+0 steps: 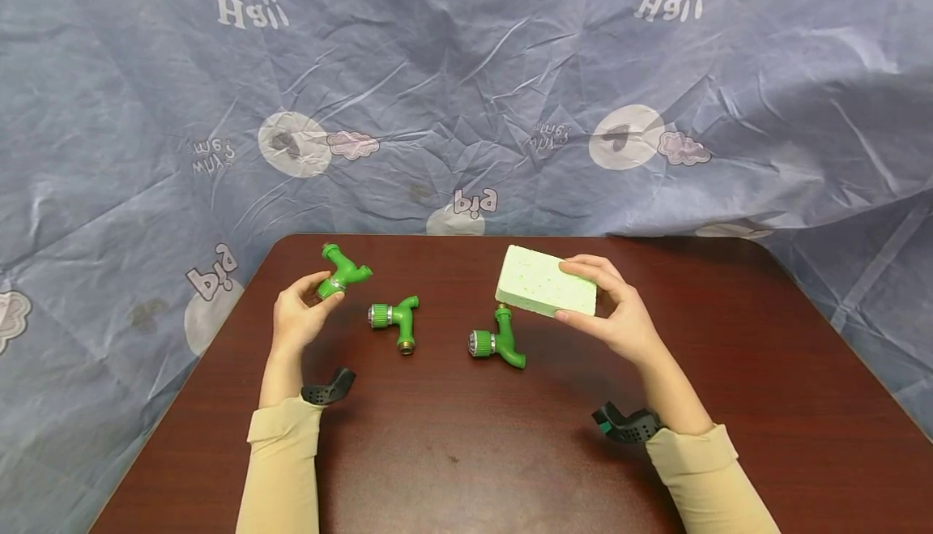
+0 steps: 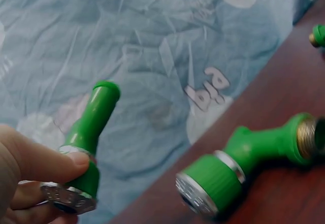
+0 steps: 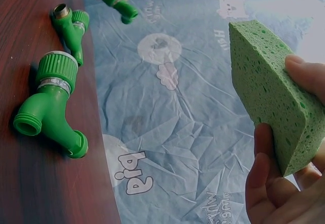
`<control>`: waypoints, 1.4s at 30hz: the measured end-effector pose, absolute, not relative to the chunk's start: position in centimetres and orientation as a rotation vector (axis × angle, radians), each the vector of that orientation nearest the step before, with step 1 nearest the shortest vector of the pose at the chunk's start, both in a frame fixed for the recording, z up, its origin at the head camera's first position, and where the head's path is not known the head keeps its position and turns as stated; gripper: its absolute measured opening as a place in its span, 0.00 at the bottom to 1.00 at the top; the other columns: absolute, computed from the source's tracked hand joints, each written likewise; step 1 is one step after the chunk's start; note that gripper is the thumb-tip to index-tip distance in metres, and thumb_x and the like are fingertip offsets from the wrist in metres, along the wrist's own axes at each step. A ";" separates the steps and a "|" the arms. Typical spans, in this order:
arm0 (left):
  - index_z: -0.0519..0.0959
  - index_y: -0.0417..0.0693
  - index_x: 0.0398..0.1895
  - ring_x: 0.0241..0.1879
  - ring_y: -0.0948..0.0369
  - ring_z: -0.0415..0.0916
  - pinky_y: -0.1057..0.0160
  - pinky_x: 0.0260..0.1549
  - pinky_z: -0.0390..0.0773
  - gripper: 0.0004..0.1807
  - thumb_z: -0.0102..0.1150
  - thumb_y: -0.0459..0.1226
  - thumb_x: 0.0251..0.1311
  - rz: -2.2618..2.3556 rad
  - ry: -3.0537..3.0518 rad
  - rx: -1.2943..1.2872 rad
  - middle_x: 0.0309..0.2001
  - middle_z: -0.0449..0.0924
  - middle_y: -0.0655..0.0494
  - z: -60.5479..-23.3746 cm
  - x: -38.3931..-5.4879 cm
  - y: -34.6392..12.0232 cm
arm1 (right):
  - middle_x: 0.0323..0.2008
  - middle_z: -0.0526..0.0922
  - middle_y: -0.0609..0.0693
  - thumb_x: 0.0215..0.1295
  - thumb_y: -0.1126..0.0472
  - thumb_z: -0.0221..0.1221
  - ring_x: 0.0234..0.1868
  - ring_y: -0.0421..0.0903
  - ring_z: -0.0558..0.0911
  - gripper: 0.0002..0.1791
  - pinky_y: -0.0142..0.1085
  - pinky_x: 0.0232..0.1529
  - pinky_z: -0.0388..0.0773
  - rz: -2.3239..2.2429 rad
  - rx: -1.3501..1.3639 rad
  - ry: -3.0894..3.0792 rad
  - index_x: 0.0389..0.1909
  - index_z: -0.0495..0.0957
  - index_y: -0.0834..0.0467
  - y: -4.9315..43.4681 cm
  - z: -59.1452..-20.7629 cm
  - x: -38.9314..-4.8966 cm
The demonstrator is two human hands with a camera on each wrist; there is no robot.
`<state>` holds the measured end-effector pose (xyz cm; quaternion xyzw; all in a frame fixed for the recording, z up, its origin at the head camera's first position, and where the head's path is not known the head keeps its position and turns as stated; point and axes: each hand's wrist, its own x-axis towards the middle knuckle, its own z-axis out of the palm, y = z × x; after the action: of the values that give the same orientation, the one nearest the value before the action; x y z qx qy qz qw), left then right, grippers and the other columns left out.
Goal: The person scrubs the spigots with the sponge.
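My left hand (image 1: pixel 300 311) pinches a green plastic tap (image 1: pixel 348 271) by its ribbed knob, above the table's left side. In the left wrist view the thumb presses near the silver collar of that tap (image 2: pixel 96 112). A pale green sponge (image 1: pixel 545 279), a thick porous block, is gripped by its right end in my right hand (image 1: pixel 619 307). The right wrist view shows thumb and fingers on opposite faces of the sponge (image 3: pixel 274 92). A second green tap (image 1: pixel 404 323) lies right of the left hand. The third tap (image 1: pixel 503 342) lies below the sponge, its brass end close under it.
All this is over a dark reddish-brown table (image 1: pixel 452 453). A wrinkled blue-grey printed cloth (image 1: pixel 437 113) hangs behind it and down the left side. A black band (image 1: pixel 331 388) is on the left wrist, another black band (image 1: pixel 627 425) on the right.
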<state>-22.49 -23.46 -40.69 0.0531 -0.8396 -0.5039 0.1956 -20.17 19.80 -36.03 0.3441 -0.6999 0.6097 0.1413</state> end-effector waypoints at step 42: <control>0.79 0.45 0.52 0.41 0.56 0.79 0.65 0.39 0.75 0.22 0.67 0.40 0.53 -1.306 -2.096 -0.024 0.46 0.81 0.49 -36.9 -21.2 -19.0 | 0.56 0.67 0.57 0.44 0.82 0.65 0.51 0.46 0.70 0.32 0.25 0.41 0.73 1.772 0.880 -2.040 0.56 0.71 0.71 20.7 -35.6 -20.2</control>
<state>-21.20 -18.95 -36.92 -0.0093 -0.8013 -0.4992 0.3295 -20.16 20.75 -35.59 0.3061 -0.7097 0.6167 0.1494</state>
